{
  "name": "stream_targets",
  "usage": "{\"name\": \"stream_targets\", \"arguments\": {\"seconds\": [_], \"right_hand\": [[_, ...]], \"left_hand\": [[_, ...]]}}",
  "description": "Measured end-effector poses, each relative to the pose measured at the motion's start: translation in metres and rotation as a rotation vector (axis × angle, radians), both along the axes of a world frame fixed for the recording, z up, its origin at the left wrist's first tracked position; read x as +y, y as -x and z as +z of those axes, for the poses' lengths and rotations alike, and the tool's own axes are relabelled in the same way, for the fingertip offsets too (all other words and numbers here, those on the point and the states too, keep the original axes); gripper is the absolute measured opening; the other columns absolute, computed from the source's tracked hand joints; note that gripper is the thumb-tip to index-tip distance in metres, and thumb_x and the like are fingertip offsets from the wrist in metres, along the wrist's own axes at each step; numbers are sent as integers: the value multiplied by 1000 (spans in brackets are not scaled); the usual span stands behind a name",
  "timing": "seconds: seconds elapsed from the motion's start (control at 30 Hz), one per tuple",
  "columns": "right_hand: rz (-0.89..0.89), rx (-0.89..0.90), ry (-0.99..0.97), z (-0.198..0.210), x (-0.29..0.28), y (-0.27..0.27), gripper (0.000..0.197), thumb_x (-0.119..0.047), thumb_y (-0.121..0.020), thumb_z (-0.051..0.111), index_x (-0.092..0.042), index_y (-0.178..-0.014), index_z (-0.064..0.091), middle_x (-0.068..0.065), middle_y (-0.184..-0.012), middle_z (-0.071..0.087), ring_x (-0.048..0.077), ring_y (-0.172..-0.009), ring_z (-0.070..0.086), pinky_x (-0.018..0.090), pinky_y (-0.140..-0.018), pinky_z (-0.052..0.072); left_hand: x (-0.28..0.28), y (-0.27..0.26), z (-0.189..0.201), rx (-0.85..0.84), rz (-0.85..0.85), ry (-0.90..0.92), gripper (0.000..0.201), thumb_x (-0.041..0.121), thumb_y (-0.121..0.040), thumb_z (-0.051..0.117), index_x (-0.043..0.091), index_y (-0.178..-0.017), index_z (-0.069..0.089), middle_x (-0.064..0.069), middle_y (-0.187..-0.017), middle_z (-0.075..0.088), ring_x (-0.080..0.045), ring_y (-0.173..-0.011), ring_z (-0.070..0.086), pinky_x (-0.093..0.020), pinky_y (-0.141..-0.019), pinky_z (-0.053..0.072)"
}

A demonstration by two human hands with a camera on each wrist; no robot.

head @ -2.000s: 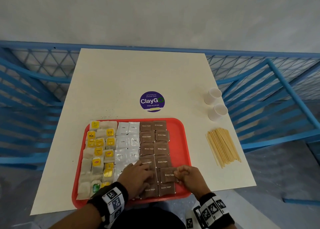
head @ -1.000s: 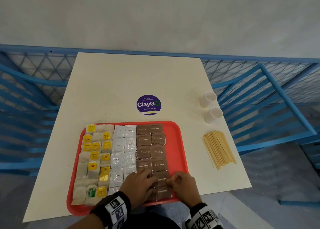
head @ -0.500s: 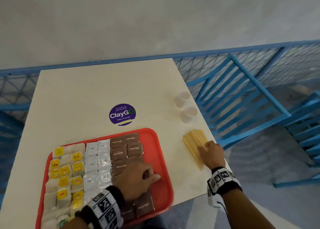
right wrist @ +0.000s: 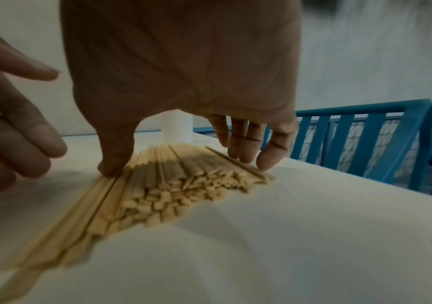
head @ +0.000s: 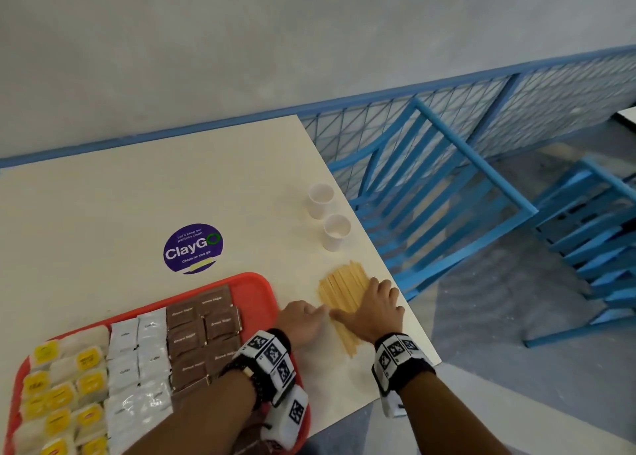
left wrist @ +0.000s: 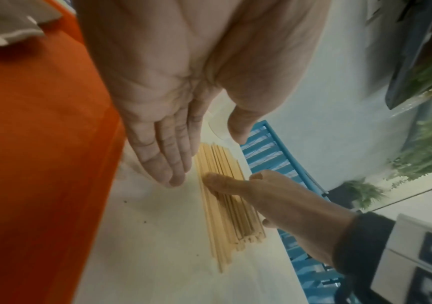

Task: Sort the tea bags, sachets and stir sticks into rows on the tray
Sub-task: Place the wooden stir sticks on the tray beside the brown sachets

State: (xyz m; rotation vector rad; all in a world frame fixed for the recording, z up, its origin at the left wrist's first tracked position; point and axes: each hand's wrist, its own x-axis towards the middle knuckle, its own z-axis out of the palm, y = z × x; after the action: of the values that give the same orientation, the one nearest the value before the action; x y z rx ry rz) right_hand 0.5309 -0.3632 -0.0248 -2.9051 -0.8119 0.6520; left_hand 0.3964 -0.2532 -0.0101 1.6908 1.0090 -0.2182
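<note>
Our right hand (head: 373, 312) arches over the loose pile of thin wooden stir sticks (head: 339, 284), fingers (right wrist: 246, 142) uncurled, left hand (head: 303, 318) flat beside; careless gathering could scatter sticks off the tabletop.

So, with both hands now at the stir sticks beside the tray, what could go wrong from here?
1. The stir sticks lie loose and fanned out near the table edge; the right hand spans them, so some may roll off when gathered.
2. The left hand is open beside the pile; a partial grip could let sticks slide out endwise.
3. The left forearm hangs over the brown sachets on the tray and may disturb those rows.
</note>
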Motion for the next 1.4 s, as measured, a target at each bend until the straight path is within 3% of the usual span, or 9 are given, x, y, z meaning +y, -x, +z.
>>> {"name": "stream_targets", "arguments": {"seconds": [0.1,0.27,0.43,0.67,0.93,1.07,1.17,1.23,1.4], "right_hand": [[60,17,-45,-2,10,14,80,-70,-76,55,-10,-127,39,7,-126,39,28,-117,40,44,-90,47],[246,-1,-31,-29,21,53,34,-32,-90,43,-11,-116,46,8,-110,47,27,-101,46,32,-68,44],[247,16,-32,-34,28,62,24,-11,-92,44,-9,-116,46,10,-110,49,27,-102,52,28,-68,35],[250,13,5,-28,36,62,31,-20,-97,48,-4,-123,46,12,-116,50,28,-106,54,31,-80,50],[250,-10,-38,-28,33,63,22,-16,-96,45,-10,-117,44,10,-114,51,28,-105,54,36,-79,51],[309,-12,38,-34,34,59,24,-14,-94,44,-9,-117,48,10,-111,52,28,-101,53,34,-76,49],[358,27,56,-25,36,53,28,-16,-94,42,-7,-119,50,11,-111,53,31,-103,54,35,-74,44],[223,161,-24,-10,33,36,31,-22,-95,50,-4,-119,49,12,-114,53,34,-107,56,37,-82,43],[-130,510,-252,23,6,-5,10,-19,-90,55,-10,-88,57,2,-76,60,15,-64,57,26,-57,45]], "left_hand": [[-1,-11,-3,-4,86,55,50,63,-79,51,14,-69,57,-6,-73,62,-25,-69,61,-42,-74,53],[2,-24,-9,3,271,170,51,40,-92,57,-9,-85,69,-19,-81,68,-28,-81,63,-40,-77,49],[4,-17,-14,24,498,393,33,28,-87,69,-4,-89,71,-21,-94,74,-33,-92,71,-48,-92,57],[3,-16,-7,41,505,449,37,32,-78,74,-2,-91,73,-17,-91,76,-33,-92,72,-50,-92,57],[3,-16,-13,-16,542,486,53,40,-61,69,-2,-93,73,-18,-92,76,-34,-94,72,-49,-92,57],[8,-11,-16,-11,530,513,46,33,-74,70,-5,-98,70,-21,-99,74,-35,-95,71,-47,-91,57],[10,-7,-6,-47,513,505,32,29,-87,67,-2,-93,69,-19,-93,71,-29,-84,66,-36,-72,53],[14,-1,4,-93,513,481,28,30,-95,62,3,-92,67,-13,-90,68,-25,-81,63,-31,-63,48],[35,20,19,-177,570,468,17,28,-100,58,11,-96,58,-7,-87,66,-21,-76,65,-30,-63,46]]}}
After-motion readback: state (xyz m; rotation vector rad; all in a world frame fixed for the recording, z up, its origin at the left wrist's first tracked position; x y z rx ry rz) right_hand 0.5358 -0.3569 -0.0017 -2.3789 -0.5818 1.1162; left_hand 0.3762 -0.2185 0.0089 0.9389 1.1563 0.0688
